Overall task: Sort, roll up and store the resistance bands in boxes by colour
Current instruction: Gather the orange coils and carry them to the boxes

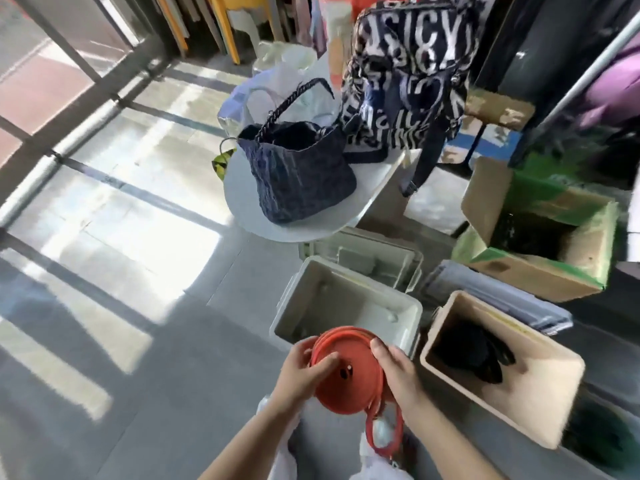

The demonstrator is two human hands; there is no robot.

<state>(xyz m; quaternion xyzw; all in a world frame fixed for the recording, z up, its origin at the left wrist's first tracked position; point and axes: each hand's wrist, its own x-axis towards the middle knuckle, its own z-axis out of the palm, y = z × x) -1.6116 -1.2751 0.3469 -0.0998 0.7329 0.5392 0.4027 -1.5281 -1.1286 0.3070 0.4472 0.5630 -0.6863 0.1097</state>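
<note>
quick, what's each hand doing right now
left hand: holding the rolled red band
right hand: holding the same band

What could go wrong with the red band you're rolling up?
1. The red band is a coil held only by the left hand and right hand. If the grip loosens, it may spring open.
2. Its loose loop hangs below, unrolled, and could snag or pull the roll undone.
3. The beige box holds black bands, so dropping red there would mix colours.
</note>
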